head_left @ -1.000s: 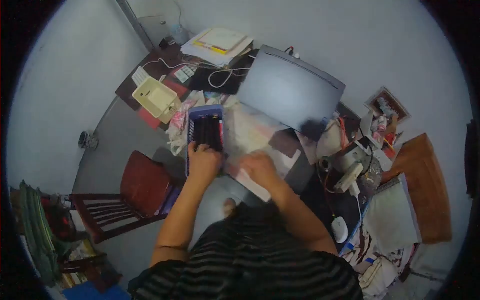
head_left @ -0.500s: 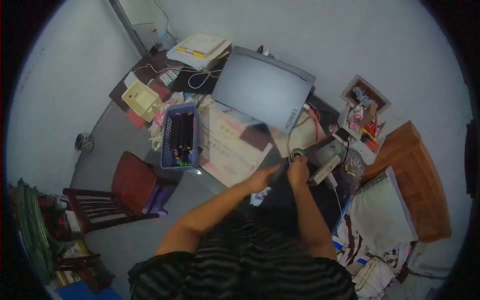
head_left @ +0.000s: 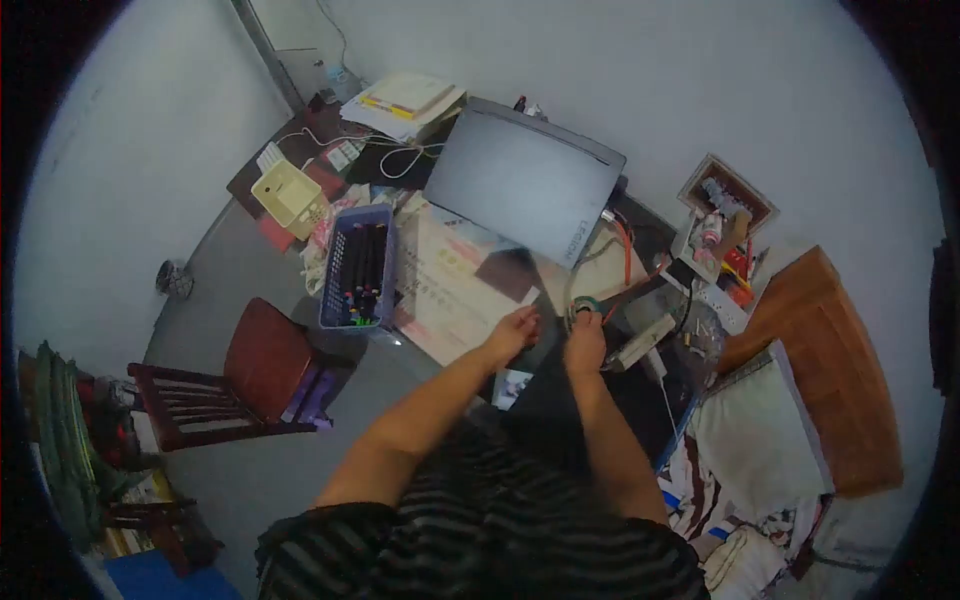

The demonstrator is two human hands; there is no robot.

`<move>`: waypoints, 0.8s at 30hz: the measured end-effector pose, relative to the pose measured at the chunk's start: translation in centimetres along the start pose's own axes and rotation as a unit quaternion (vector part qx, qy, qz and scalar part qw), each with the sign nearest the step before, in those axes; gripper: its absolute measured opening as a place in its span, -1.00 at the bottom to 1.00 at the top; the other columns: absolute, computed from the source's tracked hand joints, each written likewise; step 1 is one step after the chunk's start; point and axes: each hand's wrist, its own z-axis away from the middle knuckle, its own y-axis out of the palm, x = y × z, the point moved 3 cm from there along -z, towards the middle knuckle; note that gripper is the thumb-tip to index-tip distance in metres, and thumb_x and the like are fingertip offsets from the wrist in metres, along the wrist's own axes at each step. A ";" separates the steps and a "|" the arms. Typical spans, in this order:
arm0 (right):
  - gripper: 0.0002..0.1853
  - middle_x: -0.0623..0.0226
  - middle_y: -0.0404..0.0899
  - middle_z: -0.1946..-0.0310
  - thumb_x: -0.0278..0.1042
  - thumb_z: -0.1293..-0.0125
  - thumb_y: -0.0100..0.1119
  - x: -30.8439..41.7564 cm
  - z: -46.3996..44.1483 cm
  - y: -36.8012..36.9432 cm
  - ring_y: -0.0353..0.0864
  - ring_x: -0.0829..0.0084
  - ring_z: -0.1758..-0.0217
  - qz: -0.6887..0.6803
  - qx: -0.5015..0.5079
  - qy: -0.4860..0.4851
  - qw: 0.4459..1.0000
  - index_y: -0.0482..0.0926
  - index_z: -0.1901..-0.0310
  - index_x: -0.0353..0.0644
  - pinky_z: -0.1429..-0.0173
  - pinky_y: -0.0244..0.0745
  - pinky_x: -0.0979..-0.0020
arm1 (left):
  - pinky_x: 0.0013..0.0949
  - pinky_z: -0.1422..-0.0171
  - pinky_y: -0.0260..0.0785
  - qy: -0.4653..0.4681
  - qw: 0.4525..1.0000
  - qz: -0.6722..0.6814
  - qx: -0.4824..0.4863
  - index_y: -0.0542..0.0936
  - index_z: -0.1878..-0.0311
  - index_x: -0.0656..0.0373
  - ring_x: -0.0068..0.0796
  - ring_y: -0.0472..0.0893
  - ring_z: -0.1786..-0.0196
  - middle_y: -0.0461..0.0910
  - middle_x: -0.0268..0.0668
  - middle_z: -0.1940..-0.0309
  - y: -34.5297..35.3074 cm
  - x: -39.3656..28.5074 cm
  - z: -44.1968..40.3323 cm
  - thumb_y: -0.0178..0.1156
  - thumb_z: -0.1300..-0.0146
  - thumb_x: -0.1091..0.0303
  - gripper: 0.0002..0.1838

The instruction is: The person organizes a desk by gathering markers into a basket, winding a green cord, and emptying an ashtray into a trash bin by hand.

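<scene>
Apparently light and stiff, a green ring [head_left: 588, 302] sits at the fingertips of my right grip [head_left: 584, 345], nearly closed on its near rim, the surest hold, over the bench [head_left: 549, 352]; my left grip [head_left: 513, 335] curls nearby, contents unclear

home room | desk [head_left: 420, 355] with closed laptop [head_left: 530, 180] | pillow [head_left: 760, 425] and wooden headboard [head_left: 825, 370] beside it
</scene>
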 end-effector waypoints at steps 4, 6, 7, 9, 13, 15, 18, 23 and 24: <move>-0.81 0.08 0.38 0.21 -0.50 -0.10 -0.03 0.4 0.2 -0.7 0.47 0.02 0.22 0.015 -0.057 -0.035 0.998 0.38 0.20 -0.24 0.19 0.39 0.16 | -0.38 -0.07 0.35 -0.004 1.000 0.029 -0.004 0.16 -0.27 0.16 -0.46 0.42 0.02 0.34 -0.24 -0.07 0.1 -0.5 0.1 -0.05 -0.31 0.33 -0.53; -0.79 0.13 0.38 0.13 -0.49 -0.09 -0.01 1.7 0.4 -1.4 0.47 0.08 0.17 -0.001 -0.049 -0.066 0.997 0.40 0.19 -0.23 0.18 0.40 0.22 | -0.40 -0.04 0.36 -0.002 0.999 0.042 -0.011 0.16 -0.27 0.15 -0.47 0.43 0.04 0.36 -0.25 -0.02 0.6 -1.3 0.8 -0.03 -0.30 0.31 -0.51; -0.78 0.16 0.38 0.09 -0.48 -0.08 0.00 2.4 0.6 -1.7 0.47 0.11 0.15 -0.006 -0.046 -0.079 0.996 0.40 0.18 -0.22 0.17 0.40 0.24 | -0.41 -0.02 0.37 -0.003 0.999 0.050 -0.017 0.16 -0.27 0.15 -0.48 0.44 0.07 0.38 -0.26 0.01 0.9 -2.2 1.2 -0.01 -0.29 0.31 -0.50; -0.73 0.15 0.38 0.06 -0.47 -0.07 0.02 4.6 1.3 -1.5 0.44 0.09 0.10 -0.043 -0.032 -0.115 0.992 0.40 0.14 -0.22 0.11 0.37 0.23 | -0.44 0.04 0.38 0.013 0.998 0.052 -0.025 0.17 -0.26 0.16 -0.50 0.46 0.13 0.41 -0.28 0.07 0.8 -2.9 1.4 0.02 -0.28 0.30 -0.49; -0.77 0.09 0.39 0.14 -0.49 -0.08 0.05 7.7 1.9 -0.8 0.42 0.04 0.12 -0.156 -0.015 -0.156 0.975 0.42 0.18 -0.21 0.10 0.38 0.18 | -0.48 0.19 0.40 0.084 0.994 0.035 -0.061 0.30 -0.14 0.23 -0.55 0.48 0.25 0.45 -0.31 0.21 -1.1 -4.6 2.6 0.06 -0.26 0.32 -0.59; -0.78 0.11 0.39 0.14 -0.48 -0.07 0.07 9.8 2.1 -0.4 0.41 0.05 0.10 -0.175 0.027 -0.161 0.971 0.42 0.19 -0.20 0.11 0.38 0.19 | -0.51 0.26 0.40 0.120 0.986 -0.006 -0.111 0.39 -0.02 0.29 -0.59 0.48 0.29 0.47 -0.35 0.29 -1.7 -6.9 5.2 0.05 -0.25 0.37 -0.69; -0.70 0.18 0.34 0.11 -0.44 -0.06 0.13 12.8 2.3 -0.4 0.45 0.12 0.15 -0.231 0.027 -0.251 0.939 0.41 0.13 -0.20 0.12 0.39 0.21 | -0.51 0.24 0.40 0.131 0.974 -0.117 -0.145 0.38 -0.06 0.29 -0.60 0.48 0.30 0.48 -0.37 0.33 -6.5 -6.2 6.0 0.06 -0.24 0.40 -0.66; -0.74 0.10 0.35 0.13 -0.51 -0.07 0.13 18.7 3.0 -0.1 0.44 0.18 0.09 -0.332 0.079 -0.303 0.890 0.43 0.15 -0.22 0.18 0.47 0.34 | -0.48 0.18 0.40 0.200 0.933 -0.189 -0.232 0.36 -0.10 0.27 -0.59 0.49 0.23 0.47 -0.31 0.20 -12.0 -8.5 11.1 0.09 -0.21 0.45 -0.62; -0.73 0.11 0.35 0.11 -0.50 -0.07 0.13 19.9 2.9 -0.3 0.44 0.18 0.09 -0.346 0.070 -0.310 0.883 0.43 0.15 -0.22 0.19 0.47 0.34 | -0.48 0.17 0.40 0.223 0.930 -0.167 -0.239 0.37 -0.10 0.25 -0.59 0.48 0.21 0.47 -0.31 0.19 -13.1 -9.5 12.2 0.08 -0.21 0.45 -0.63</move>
